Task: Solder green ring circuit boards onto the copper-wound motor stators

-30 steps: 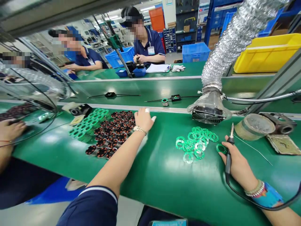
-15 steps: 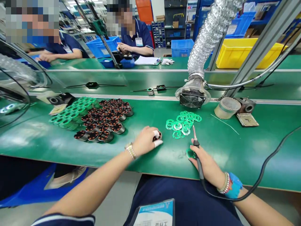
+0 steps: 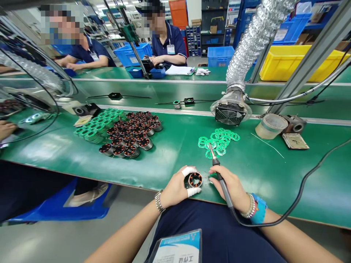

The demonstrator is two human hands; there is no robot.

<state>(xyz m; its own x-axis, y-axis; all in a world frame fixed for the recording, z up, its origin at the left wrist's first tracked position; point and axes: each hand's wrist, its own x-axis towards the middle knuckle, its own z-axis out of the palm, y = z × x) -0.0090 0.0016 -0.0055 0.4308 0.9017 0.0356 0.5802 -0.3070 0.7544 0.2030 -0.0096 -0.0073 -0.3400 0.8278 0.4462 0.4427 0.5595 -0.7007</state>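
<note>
Near the front edge of the bench, my left hand [image 3: 179,184] grips a motor stator [image 3: 195,179] between thumb and fingers, some of them wrapped in white. Its round end with copper windings faces up. Just to the right, my right hand [image 3: 229,184] is closed around a soldering iron [image 3: 223,186], whose tip points away over the loose green ring boards [image 3: 219,140]. A bit of green ring board [image 3: 212,177] shows between the right thumb and fingertips, mostly hidden. The stator and this board are close together but apart.
Rows of stators [image 3: 131,133] stand left, beside stacked green ring boards [image 3: 94,128]. A fan on a foil duct [image 3: 229,114] sits behind the loose boards. At right are a round tub [image 3: 271,126] and a sponge tray [image 3: 295,141]. Co-workers sit across the bench; another person's hand is far left.
My left hand has brought the stator toward me and slightly right, near the bench edge. My right hand has moved left beside it, with the iron tilting further left. The view has shifted.
</note>
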